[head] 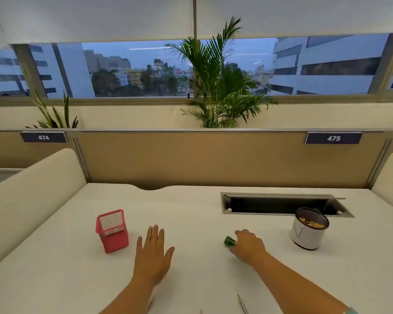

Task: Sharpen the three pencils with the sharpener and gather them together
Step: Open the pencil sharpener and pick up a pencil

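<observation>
Pencils lie closest to the camera, at six o'clock on the worktop (191, 200): one thin pencil (242, 304) shows clearly, and two more only as small slivers at the bottom edge, so their state I cannot tell. At two o'clock from them the right hand (247, 245) has its grip closed around the green sharpener (229, 241). The left hand (153, 252) rests flat and open, holding nothing.

I judge the step is taking up the sharpener. To do it well, lift it with the hole free of the fingers, then bring a pencil with the left hand and turn gently over the white tin (309, 232) at three o'clock, which seems to hold shavings.

A red mesh holder (112, 231) stands at ten o'clock. The worktop is pale, with a cable slot (281, 205), a brown partition, a plant (218, 87) and windows behind.
</observation>
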The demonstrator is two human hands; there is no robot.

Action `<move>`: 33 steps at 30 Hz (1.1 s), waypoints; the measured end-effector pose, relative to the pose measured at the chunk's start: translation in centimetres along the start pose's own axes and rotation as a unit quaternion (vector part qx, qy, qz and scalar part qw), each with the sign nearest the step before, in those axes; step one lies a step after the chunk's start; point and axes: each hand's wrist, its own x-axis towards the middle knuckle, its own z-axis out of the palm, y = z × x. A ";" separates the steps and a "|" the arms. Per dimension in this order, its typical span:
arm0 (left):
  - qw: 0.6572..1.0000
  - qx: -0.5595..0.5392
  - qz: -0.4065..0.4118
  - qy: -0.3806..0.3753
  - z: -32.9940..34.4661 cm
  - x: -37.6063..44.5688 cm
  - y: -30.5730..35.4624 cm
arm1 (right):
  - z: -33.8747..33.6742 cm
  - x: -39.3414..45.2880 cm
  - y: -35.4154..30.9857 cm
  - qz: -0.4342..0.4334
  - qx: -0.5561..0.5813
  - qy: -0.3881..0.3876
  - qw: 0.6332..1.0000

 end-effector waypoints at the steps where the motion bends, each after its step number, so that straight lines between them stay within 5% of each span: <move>1: 1.000 -0.005 0.002 -0.014 0.3 -0.2 -0.3 | 0.3 0.0 0.0 0.005 -0.012 -0.007 1.000; 9: 1.000 -0.026 -0.005 0.004 2.3 -1.2 -1.4 | 2.4 0.2 0.4 0.034 -0.009 0.026 0.999; 13: 0.999 -0.004 -0.010 -0.046 0.7 -2.0 -1.2 | 2.7 -0.3 0.8 0.056 0.037 0.047 0.997; 19: 0.989 -0.143 -0.031 0.008 -0.7 -3.4 0.5 | 2.5 -2.6 -0.8 0.065 0.309 0.096 0.944; 23: 0.896 -0.434 -0.086 0.039 -2.4 -6.8 3.0 | 1.8 -6.5 -3.7 0.042 0.480 0.094 0.871; 26: 0.850 -0.518 -0.094 0.003 -3.5 -9.2 4.4 | 1.8 -9.9 -5.9 0.017 0.531 0.083 0.843; 33: 0.747 -0.648 -0.125 -0.079 -5.1 -13.8 5.5 | 2.5 -16.8 -9.3 -0.054 0.482 0.099 0.869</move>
